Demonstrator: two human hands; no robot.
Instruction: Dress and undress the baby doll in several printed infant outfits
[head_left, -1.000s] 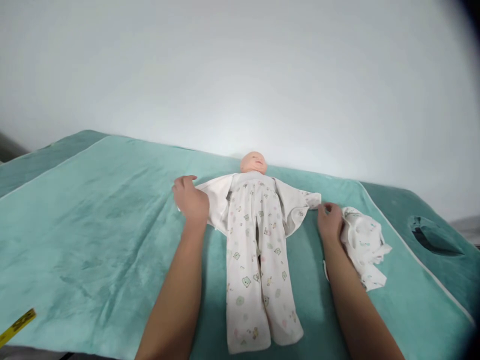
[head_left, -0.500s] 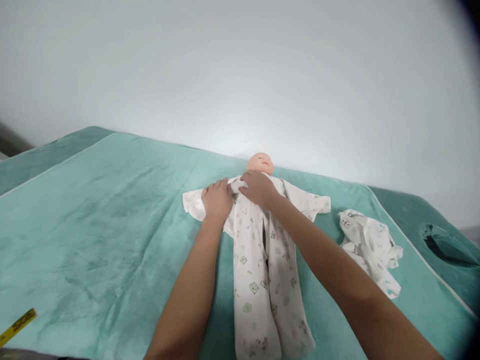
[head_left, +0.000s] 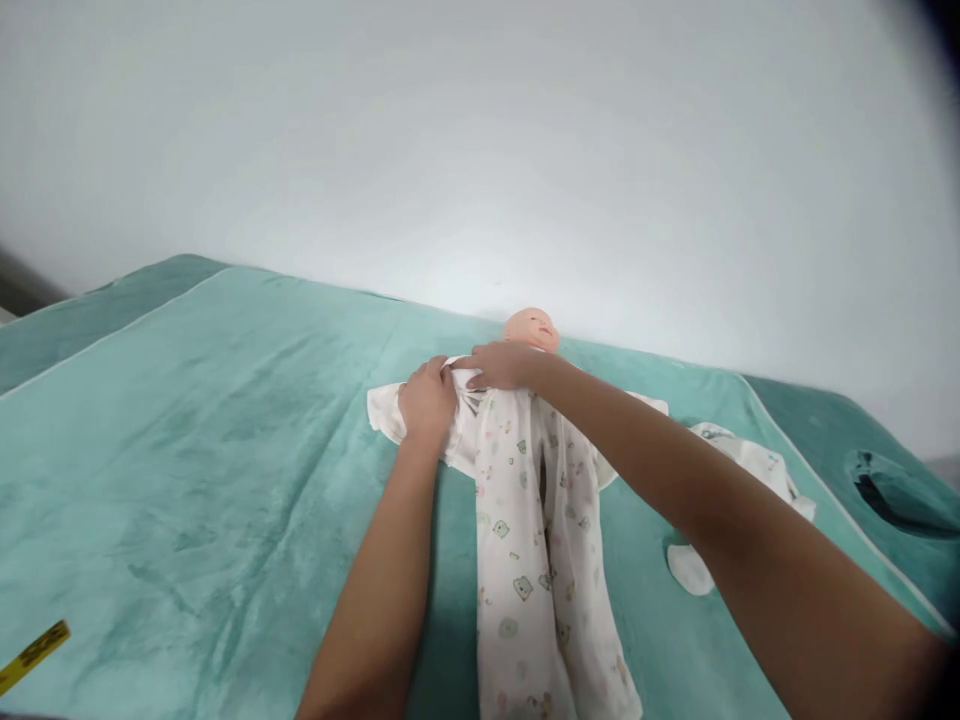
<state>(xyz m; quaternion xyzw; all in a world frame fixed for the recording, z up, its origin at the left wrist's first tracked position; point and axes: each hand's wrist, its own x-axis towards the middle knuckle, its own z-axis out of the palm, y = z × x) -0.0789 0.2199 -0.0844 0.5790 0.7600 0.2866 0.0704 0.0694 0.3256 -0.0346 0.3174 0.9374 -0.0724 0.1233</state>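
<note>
A baby doll [head_left: 530, 326] lies on its back, head toward the wall. White baby trousers [head_left: 514, 560] with green and brown animal prints stretch down toward me from its upper body. Beneath them spreads a white baby shirt [head_left: 460, 452], its sleeves out to both sides. My left hand [head_left: 429, 400] is closed over the shirt's left sleeve close to the shoulder. My right hand [head_left: 501, 366] reaches across the doll's chest, with its fingers on the shirt cloth beside my left hand. The fingertips are partly hidden in the folds. My right forearm covers much of the right sleeve.
A teal plush blanket [head_left: 225, 450] covers the surface up to the pale wall [head_left: 450, 150]. On the right lies a crumpled white printed garment [head_left: 750, 460], partly behind my right arm. Further right is a clear plastic bag [head_left: 900, 490]. A yellow strip [head_left: 34, 655] shows at lower left.
My right hand has shifted left along the doll's shoulder, closer to my left hand. The doll and trousers have moved slightly right. My right forearm now covers more of the crumpled garment.
</note>
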